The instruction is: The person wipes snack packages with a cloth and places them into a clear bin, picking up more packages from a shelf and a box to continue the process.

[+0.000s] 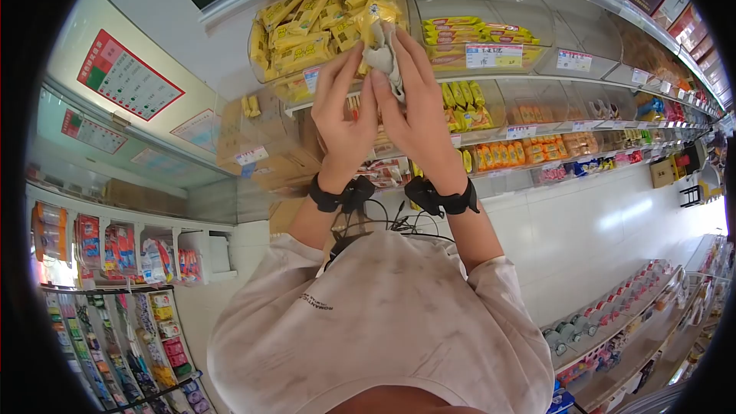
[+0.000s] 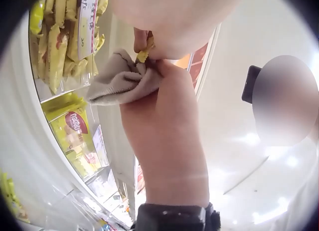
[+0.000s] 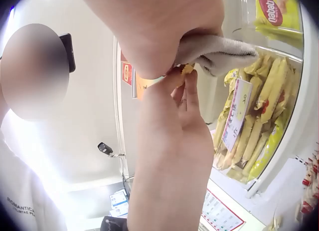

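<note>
Both hands are raised together in front of a shelf bin of yellow-wrapped snacks (image 1: 303, 50). My right hand (image 1: 414, 92) holds a crumpled grey cloth (image 1: 381, 60), which sticks out past the fingers in the left wrist view. My left hand (image 1: 341, 100) pinches the crimped end of a small yellow snack packet (image 3: 187, 69), close against the cloth. Most of that packet is hidden by the fingers and cloth. In the left wrist view its yellow tip (image 2: 143, 56) shows between the two hands.
Clear-fronted bins with price tags (image 1: 494, 56) run along the shelf to the right. Below are orange-packed snacks (image 1: 502, 155). Cardboard boxes (image 1: 280, 149) stand at the left, beside a glass-fronted cabinet (image 1: 115, 161). Cables (image 1: 391, 218) hang between the wrists.
</note>
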Demonstrator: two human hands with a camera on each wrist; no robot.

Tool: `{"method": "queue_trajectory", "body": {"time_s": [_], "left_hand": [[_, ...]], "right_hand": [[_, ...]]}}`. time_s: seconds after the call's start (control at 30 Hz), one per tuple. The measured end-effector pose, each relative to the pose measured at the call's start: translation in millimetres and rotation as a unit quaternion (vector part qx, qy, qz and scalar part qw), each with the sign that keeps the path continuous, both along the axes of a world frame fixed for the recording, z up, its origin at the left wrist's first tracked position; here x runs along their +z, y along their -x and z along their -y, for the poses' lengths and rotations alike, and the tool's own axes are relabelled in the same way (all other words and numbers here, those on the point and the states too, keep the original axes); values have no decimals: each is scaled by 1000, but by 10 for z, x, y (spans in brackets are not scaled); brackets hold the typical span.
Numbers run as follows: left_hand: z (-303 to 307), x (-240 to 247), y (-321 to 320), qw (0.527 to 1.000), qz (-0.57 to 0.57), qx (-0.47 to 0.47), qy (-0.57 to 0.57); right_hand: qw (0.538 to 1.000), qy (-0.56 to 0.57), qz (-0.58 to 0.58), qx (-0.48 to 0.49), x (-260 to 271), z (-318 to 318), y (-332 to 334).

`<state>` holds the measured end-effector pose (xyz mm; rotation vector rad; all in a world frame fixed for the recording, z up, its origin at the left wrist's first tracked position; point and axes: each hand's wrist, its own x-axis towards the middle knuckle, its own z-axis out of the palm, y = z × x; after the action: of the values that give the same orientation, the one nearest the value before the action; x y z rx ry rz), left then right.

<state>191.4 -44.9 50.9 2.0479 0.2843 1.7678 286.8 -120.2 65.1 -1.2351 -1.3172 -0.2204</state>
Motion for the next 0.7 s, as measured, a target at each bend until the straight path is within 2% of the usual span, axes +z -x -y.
{"method": "queue_trajectory", "body": {"time_s": [0.1, 0.2, 0.3, 0.43, 0.53, 0.63, 0.7], "left_hand": [[-109, 95, -94, 999, -41, 17, 23], [-265, 126, -192, 992, -125, 21, 1], [-321, 153, -298, 986, -160, 28, -40], [-263, 249, -369, 987, -148, 18, -58], [-325, 220, -393, 985, -171, -7, -23], [-415, 283, -458, 963, -193, 116, -148], [-484, 289, -535, 964, -180, 124, -150]], "right_hand": [[1000, 9, 1, -4, -17, -20, -79], [998, 58, -7, -4, -22, -38, -222], [995, 91, -8, -36, -6, -76, -344], [992, 102, -7, -74, 85, -115, -437], [989, 106, -7, -99, 129, -113, -473], [991, 85, -23, -102, 109, -111, -488], [993, 52, -41, -94, 79, -101, -501]]}}
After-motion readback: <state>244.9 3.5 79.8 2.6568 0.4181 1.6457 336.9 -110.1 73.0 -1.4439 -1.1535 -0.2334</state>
